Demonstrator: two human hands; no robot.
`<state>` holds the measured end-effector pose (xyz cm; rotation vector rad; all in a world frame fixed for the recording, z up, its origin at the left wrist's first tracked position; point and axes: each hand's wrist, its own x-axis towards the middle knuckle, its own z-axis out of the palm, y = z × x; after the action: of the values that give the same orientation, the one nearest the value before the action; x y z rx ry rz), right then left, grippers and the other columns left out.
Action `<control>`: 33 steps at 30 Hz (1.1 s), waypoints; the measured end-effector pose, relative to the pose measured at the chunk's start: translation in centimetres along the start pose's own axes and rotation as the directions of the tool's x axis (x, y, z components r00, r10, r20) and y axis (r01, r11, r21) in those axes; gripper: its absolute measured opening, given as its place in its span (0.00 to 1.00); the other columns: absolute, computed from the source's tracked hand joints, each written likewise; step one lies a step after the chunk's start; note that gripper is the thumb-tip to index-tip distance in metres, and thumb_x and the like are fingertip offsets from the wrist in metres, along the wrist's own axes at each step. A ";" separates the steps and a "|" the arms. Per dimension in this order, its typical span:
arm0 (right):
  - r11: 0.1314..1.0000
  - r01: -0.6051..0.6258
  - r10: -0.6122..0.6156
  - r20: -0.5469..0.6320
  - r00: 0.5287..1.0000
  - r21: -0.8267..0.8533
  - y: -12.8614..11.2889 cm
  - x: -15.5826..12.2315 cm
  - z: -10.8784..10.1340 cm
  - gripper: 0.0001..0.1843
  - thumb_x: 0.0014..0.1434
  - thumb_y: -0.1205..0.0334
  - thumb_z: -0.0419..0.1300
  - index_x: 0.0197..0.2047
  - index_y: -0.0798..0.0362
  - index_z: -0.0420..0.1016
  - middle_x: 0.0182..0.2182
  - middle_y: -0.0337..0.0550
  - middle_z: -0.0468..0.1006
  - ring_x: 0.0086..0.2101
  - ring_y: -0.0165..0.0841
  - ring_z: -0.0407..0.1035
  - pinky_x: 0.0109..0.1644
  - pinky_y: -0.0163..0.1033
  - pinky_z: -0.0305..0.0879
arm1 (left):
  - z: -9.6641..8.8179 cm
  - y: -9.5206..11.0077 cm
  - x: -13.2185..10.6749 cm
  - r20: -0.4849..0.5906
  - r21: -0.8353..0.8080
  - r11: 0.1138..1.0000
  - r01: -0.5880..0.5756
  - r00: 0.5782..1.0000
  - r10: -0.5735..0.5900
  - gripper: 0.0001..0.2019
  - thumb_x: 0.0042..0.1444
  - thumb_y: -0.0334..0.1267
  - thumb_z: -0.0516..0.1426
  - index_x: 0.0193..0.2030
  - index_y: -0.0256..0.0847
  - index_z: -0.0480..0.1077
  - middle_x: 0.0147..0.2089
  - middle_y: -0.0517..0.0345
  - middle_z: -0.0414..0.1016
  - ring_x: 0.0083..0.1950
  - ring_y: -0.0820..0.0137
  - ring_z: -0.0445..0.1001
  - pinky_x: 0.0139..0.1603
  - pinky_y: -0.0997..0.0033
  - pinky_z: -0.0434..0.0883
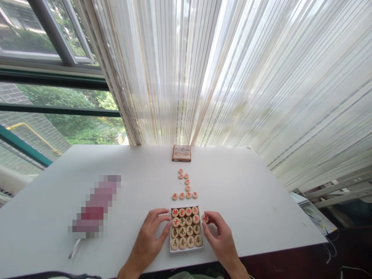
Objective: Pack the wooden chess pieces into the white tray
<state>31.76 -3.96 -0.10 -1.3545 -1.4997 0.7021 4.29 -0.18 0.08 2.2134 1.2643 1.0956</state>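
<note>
Head view: the right hand [220,235] pinches 1 red-marked disc [205,218] between thumb and forefinger, just right of the white tray [187,251]. The left hand [150,232] is partly spread, thumb parted from the fingers, its fingertips at the tray's left wall; whether they press on it I cannot tell.

Both hands reach in low over the bench [255,201] from the near edge, the left slanting up to the right, the right slanting up to the left, with the tray between them. The fingers of the left hand are bent, pointing at the tray.

The held disc is round, so it has no long axis; its marked face is turned up toward the camera. The tray sits near the front of the bench, its side walls running roughly away from the person. Its visible discs stand in 4 rows of 4, faces up, 6 marked red and 10 black.

Beyond it, 9 loose red-marked discs [188,188] lie on the bench, 4 of them in a row across. A printed box [181,152] lies farther off.
</note>
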 end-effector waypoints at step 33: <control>0.998 0.055 -0.057 0.147 0.987 0.019 -4.5 -2.7 0.6 0.15 0.69 0.62 0.58 0.58 0.44 0.74 0.42 0.43 0.81 0.40 0.35 0.77 0.48 0.37 0.74 | 1.6 8.7 1.9 0.459 -0.616 0.624 0.481 0.863 -0.212 0.16 0.64 0.43 0.61 0.56 0.43 0.75 0.53 0.50 0.80 0.48 0.64 0.81 0.51 0.67 0.77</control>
<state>29.19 -7.41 2.96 -1.2672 -1.6399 0.7907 10.91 -3.12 5.43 1.3866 0.8468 0.7922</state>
